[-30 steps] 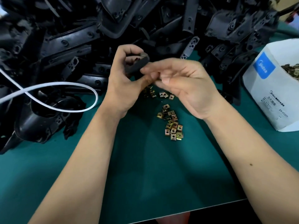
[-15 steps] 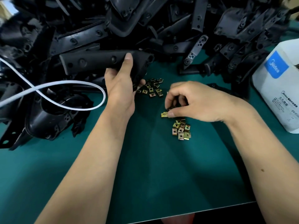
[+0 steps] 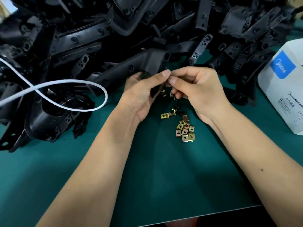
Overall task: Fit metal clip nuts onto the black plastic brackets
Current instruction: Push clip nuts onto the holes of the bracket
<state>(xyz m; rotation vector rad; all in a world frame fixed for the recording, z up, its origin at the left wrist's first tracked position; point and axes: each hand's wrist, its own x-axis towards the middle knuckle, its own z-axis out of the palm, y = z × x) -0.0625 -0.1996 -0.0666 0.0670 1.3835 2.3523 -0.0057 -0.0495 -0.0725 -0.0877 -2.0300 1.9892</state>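
The left hand grips one black plastic bracket at its near end, fingers curled round the part and thumb laid across the top. The bracket's long axis runs from the hand away toward the left edge of the table, with its far end resting against the heap of brackets along the far edge.

The right hand is just to the right of the held end. Its thumb and forefinger are pressed together tip to tip, touching or nearly touching the left thumb. A clip nut is probably pinched between them, but it is hidden by the fingers, so this cannot be confirmed.

The relation that governs the next move: the bracket end lies immediately left of the right fingertips, at the same height, with almost no gap. The right hand is the nearer one for insertion; the left hand serves only as a holder. Judged from this, the nut has to slide leftward onto the bracket edge, along the bracket's long axis.

Loose clip nuts lie on the green table below and between the wrists, well apart from the held bracket. A white carton stands at the right edge. A white cable loops over the parts at the left
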